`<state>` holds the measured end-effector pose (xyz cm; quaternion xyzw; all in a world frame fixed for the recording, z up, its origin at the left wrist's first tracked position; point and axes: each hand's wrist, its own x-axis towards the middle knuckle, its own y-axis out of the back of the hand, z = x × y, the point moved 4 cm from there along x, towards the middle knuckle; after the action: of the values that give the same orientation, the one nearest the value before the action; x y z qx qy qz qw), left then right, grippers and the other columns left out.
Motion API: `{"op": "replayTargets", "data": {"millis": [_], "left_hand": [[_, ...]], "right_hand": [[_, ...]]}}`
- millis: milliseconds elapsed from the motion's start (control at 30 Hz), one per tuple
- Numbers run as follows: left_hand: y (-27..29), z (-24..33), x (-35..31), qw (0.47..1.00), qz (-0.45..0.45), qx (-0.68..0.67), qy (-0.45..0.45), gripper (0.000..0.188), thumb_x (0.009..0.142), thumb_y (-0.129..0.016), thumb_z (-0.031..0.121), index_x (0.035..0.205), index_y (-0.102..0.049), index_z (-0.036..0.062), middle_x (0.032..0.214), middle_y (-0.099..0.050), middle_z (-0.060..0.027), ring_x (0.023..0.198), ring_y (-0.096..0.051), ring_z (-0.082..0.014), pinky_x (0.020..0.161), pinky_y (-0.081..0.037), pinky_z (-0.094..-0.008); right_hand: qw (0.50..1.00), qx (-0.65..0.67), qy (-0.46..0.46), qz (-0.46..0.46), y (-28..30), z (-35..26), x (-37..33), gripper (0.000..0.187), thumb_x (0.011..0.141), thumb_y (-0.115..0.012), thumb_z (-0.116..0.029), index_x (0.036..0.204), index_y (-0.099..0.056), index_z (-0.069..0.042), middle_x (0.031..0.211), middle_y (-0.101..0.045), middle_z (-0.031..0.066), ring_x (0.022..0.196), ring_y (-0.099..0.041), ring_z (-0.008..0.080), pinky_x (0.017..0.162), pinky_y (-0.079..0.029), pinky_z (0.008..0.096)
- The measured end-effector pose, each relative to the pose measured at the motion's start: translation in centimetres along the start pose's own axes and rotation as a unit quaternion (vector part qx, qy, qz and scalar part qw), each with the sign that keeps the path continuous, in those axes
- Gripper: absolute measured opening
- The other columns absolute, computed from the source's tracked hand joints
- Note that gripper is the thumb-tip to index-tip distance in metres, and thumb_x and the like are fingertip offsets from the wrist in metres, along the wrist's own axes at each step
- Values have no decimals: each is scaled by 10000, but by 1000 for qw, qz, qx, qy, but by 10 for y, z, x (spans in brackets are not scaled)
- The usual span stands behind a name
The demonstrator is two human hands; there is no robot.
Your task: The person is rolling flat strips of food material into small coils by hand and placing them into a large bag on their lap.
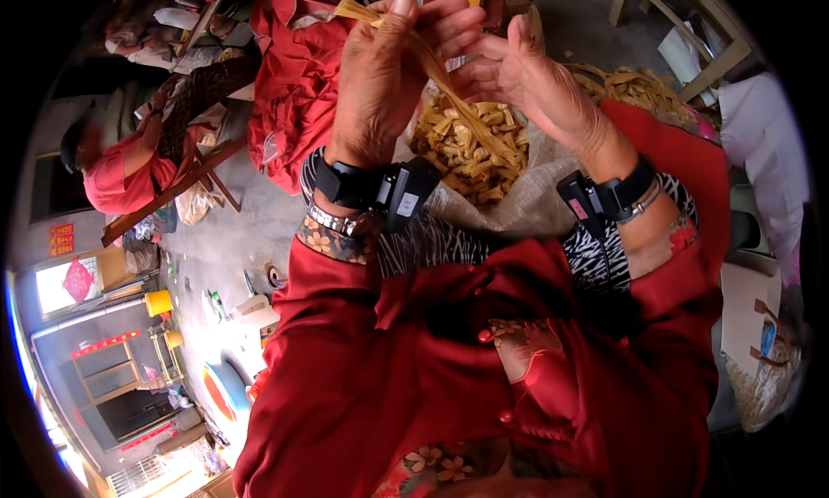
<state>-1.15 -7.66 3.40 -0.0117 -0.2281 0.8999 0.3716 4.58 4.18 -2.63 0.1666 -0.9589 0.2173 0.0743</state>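
Wore, nearest of all and below the grip, a glossy, creased red jacket (380,377). Pinched a tan strip (447,83) between thumb and fingers of the left hand (380,75), with one end jutting past the thumb and the other slanting down over an open sack (546,183). Held the right hand (540,88) spread just beside; could not tell whether touching the strip. Judged light, limp, perhaps easily torn; best taken near the thumb, across the flat width. Saw below the grip papery, crumpled tan pieces (445,157) within crinkled, whitish plastic.
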Motion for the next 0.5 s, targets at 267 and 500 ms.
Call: {"op": "replayTargets", "data": {"millis": [267,500], "left_hand": [[25,-10,-8,982,45,170,-71,258,897,-606,212,1016,-576,-15,954,-659,-149,843,-635,-183,718,-506,-277],[32,0,-47,968,55,245,24,183,845,-663,167,923,-608,11,645,-494,41,519,-396,-35,462,-307,-196]], "right_hand": [[996,-78,-43,-5,-7,16,-5,395,939,-504,-404,980,-575,-18,684,-447,-39,556,-418,26,553,-402,186],[979,-187,-80,-15,-18,10,-7,362,939,-511,-376,929,-598,-25,619,-403,-70,476,-318,0,444,-306,166]]}}
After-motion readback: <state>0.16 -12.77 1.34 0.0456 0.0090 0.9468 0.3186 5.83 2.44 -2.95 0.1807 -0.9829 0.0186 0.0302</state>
